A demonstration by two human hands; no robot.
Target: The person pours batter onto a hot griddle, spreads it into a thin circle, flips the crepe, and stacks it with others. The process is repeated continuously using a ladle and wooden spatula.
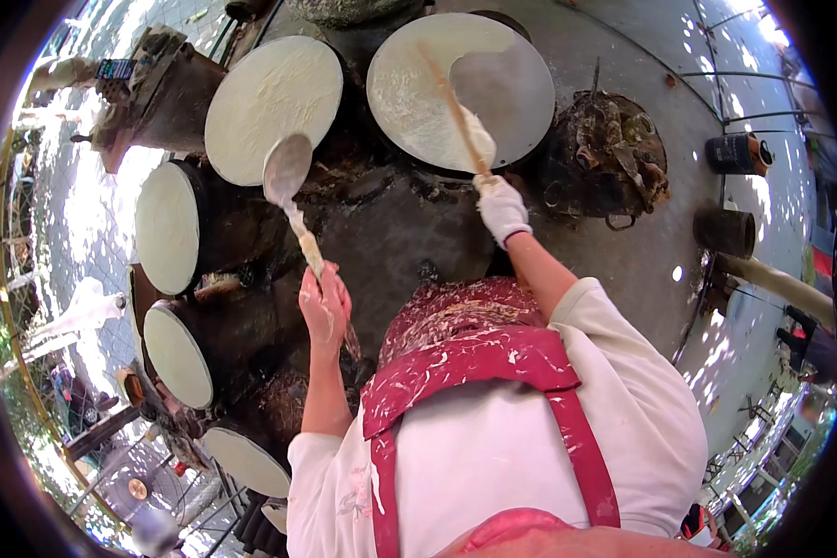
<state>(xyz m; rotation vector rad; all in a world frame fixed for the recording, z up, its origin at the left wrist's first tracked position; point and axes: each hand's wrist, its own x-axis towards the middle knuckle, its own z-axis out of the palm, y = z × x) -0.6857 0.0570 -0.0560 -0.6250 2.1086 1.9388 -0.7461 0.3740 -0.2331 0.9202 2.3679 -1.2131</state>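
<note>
My left hand point(325, 307), bare and smeared with white batter, grips the handle of a metal ladle point(287, 169). The handle looks wrapped near my fingers, and the bowl overlaps the near edge of a round griddle point(268, 104) covered with a pale sheet. My right hand point(502, 207) wears a white knit glove and is closed around a long thin wooden stick point(453, 104). That stick reaches over a second round griddle point(509, 97). Pale batter coats much of its surface, and a grey area shows at its right. Beside the stick lies a white lump point(480, 139), whose kind I cannot tell.
More sheet-covered griddles point(169, 229) curve along my left, several in all. A soot-dark round vessel point(607, 153) heaped with scraps stands at the right. Farther right are a dark can point(736, 153) and a rusty metal cylinder point(725, 232). An electric fan point(139, 488) is at lower left.
</note>
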